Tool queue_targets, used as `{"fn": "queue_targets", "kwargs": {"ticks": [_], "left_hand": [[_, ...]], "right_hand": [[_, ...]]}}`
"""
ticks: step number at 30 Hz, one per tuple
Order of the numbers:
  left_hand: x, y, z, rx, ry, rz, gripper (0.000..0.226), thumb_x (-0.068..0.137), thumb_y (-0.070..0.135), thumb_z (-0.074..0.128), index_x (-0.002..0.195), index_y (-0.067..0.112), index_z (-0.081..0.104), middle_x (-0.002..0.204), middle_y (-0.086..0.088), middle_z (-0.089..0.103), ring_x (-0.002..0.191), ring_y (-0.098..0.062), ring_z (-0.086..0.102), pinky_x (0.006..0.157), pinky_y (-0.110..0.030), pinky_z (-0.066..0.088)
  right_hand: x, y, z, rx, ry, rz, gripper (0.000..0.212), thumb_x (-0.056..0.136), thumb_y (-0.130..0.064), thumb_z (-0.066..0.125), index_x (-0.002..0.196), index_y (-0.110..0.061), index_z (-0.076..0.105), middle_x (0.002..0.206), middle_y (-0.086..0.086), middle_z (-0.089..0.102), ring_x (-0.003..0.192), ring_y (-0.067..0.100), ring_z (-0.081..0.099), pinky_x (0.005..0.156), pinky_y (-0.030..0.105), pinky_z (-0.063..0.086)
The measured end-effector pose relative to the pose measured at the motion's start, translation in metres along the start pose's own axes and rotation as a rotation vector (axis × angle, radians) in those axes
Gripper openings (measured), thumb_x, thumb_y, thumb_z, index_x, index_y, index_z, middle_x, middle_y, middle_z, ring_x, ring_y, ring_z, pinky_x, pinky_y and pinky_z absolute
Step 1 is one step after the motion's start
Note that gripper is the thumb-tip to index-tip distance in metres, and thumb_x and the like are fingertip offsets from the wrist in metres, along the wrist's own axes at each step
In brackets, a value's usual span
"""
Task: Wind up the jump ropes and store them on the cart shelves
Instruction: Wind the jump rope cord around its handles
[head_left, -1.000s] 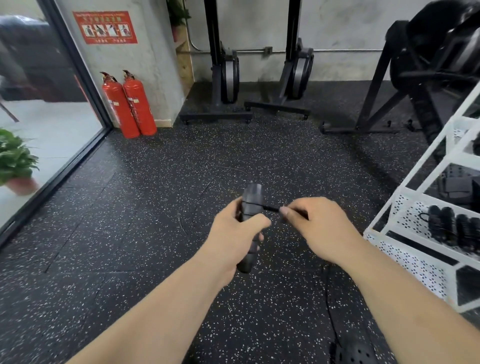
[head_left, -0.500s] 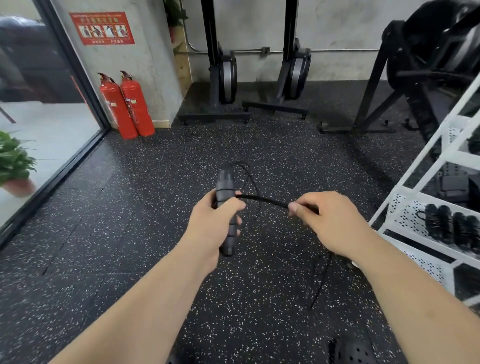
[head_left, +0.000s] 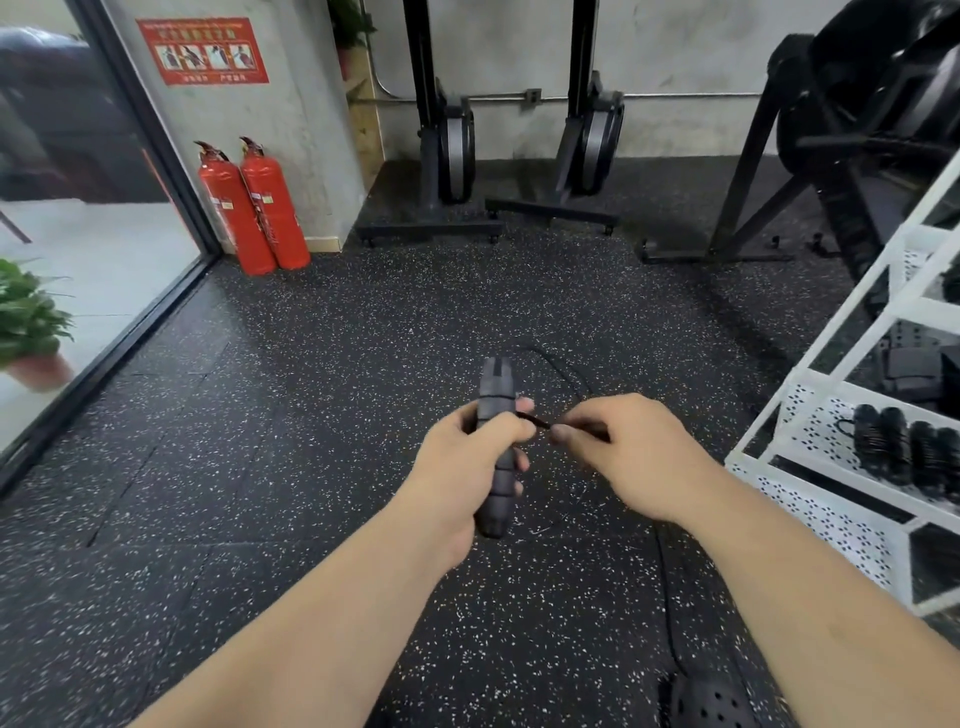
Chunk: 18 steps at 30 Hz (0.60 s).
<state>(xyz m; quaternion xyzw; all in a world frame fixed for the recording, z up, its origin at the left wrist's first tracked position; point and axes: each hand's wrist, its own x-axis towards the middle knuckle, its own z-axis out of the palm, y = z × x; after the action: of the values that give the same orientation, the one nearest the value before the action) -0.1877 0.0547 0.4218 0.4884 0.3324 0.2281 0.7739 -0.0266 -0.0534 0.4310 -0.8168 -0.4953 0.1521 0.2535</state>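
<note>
My left hand (head_left: 470, 457) grips the dark grey jump rope handles (head_left: 496, 395), held upright in front of me. The thin black rope (head_left: 563, 370) loops out from the handles' top, passes behind them and comes across to my right hand (head_left: 623, 457), which pinches it just right of the handles. More rope (head_left: 667, 597) hangs below my right forearm down to the floor. The white cart (head_left: 810, 410) stands at the right, with wound black jump ropes (head_left: 904, 449) lying on a perforated shelf.
Two red fire extinguishers (head_left: 254, 208) stand by the pillar at the back left, next to a glass wall. Upright black rowing machines (head_left: 452, 145) and a large black exercise machine (head_left: 857, 114) line the back. A potted plant (head_left: 28, 322) sits outside the glass. My black shoe (head_left: 706, 701) shows below.
My right hand, which had drawn the rope out to the right half a second ago, has come back close to the handles, carrying the rope across them. My left hand keeps its grip.
</note>
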Motion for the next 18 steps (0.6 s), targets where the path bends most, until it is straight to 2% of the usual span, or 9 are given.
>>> {"fn": "queue_targets", "kwargs": {"ticks": [2, 4, 6, 8, 12, 13, 16, 18], "left_hand": [[0.006, 0.008, -0.009, -0.039, 0.084, 0.024, 0.026, 0.093, 0.007, 0.073, 0.115, 0.020, 0.076, 0.120, -0.006, 0.078, 0.068, -0.015, 0.058, 0.062, -0.034, 0.050], [0.012, 0.016, -0.017, -0.091, 0.146, 0.042, 0.027, 0.093, 0.007, 0.073, 0.116, 0.021, 0.076, 0.119, -0.001, 0.080, 0.069, -0.015, 0.058, 0.062, -0.034, 0.050], [0.015, 0.021, -0.023, -0.130, 0.180, 0.049, 0.027, 0.093, 0.008, 0.074, 0.117, 0.021, 0.076, 0.113, 0.001, 0.080, 0.069, -0.015, 0.058, 0.063, -0.035, 0.050], [0.015, 0.019, -0.024, -0.118, 0.180, 0.044, 0.027, 0.093, 0.009, 0.075, 0.116, 0.021, 0.076, 0.108, -0.004, 0.078, 0.069, -0.015, 0.059, 0.063, -0.035, 0.051], [0.005, 0.003, -0.007, -0.072, 0.014, -0.028, 0.036, 0.091, 0.009, 0.076, 0.125, 0.019, 0.072, 0.106, -0.017, 0.077, 0.069, -0.017, 0.062, 0.060, -0.034, 0.052], [0.000, -0.002, -0.001, -0.057, -0.040, -0.044, 0.036, 0.092, 0.008, 0.075, 0.127, 0.018, 0.071, 0.099, -0.015, 0.076, 0.067, -0.016, 0.062, 0.059, -0.034, 0.052], [-0.008, -0.012, 0.012, -0.028, -0.123, -0.069, 0.033, 0.095, 0.006, 0.071, 0.126, 0.012, 0.070, 0.081, -0.006, 0.067, 0.065, -0.015, 0.059, 0.058, -0.032, 0.050], [-0.006, -0.008, 0.010, -0.036, -0.122, -0.070, 0.032, 0.095, 0.007, 0.071, 0.126, 0.013, 0.073, 0.086, -0.005, 0.072, 0.066, -0.015, 0.059, 0.059, -0.032, 0.049]], "right_hand": [[0.000, 0.004, -0.010, 0.026, -0.008, 0.026, 0.017, 0.104, -0.048, 0.062, 0.094, -0.040, 0.074, 0.074, -0.016, 0.073, 0.066, 0.006, 0.067, 0.063, 0.029, 0.052], [0.000, 0.008, -0.018, 0.019, 0.003, 0.041, 0.017, 0.103, -0.051, 0.061, 0.097, -0.043, 0.075, 0.076, -0.019, 0.073, 0.068, 0.006, 0.069, 0.065, 0.031, 0.055], [-0.002, 0.010, -0.021, -0.007, 0.029, 0.053, 0.020, 0.103, -0.053, 0.060, 0.096, -0.041, 0.074, 0.074, -0.017, 0.073, 0.065, 0.006, 0.068, 0.065, 0.032, 0.056], [-0.005, 0.006, -0.019, -0.034, 0.084, 0.059, 0.021, 0.104, -0.052, 0.059, 0.096, -0.039, 0.074, 0.072, -0.013, 0.072, 0.064, 0.007, 0.066, 0.065, 0.033, 0.056], [-0.004, -0.006, -0.004, -0.047, 0.144, 0.041, 0.019, 0.104, -0.047, 0.061, 0.097, -0.036, 0.074, 0.070, -0.011, 0.068, 0.060, 0.008, 0.060, 0.055, 0.031, 0.046], [-0.004, -0.009, 0.000, -0.055, 0.143, 0.024, 0.018, 0.104, -0.046, 0.062, 0.098, -0.035, 0.075, 0.071, -0.011, 0.068, 0.061, 0.008, 0.061, 0.056, 0.031, 0.046], [-0.004, -0.010, 0.006, -0.045, 0.137, -0.008, 0.016, 0.103, -0.041, 0.065, 0.107, -0.032, 0.078, 0.084, -0.008, 0.075, 0.077, 0.016, 0.069, 0.071, 0.039, 0.057], [-0.005, -0.009, 0.004, -0.023, 0.121, -0.003, 0.016, 0.103, -0.043, 0.065, 0.107, -0.034, 0.078, 0.080, -0.008, 0.074, 0.073, 0.014, 0.068, 0.070, 0.039, 0.057]]}}
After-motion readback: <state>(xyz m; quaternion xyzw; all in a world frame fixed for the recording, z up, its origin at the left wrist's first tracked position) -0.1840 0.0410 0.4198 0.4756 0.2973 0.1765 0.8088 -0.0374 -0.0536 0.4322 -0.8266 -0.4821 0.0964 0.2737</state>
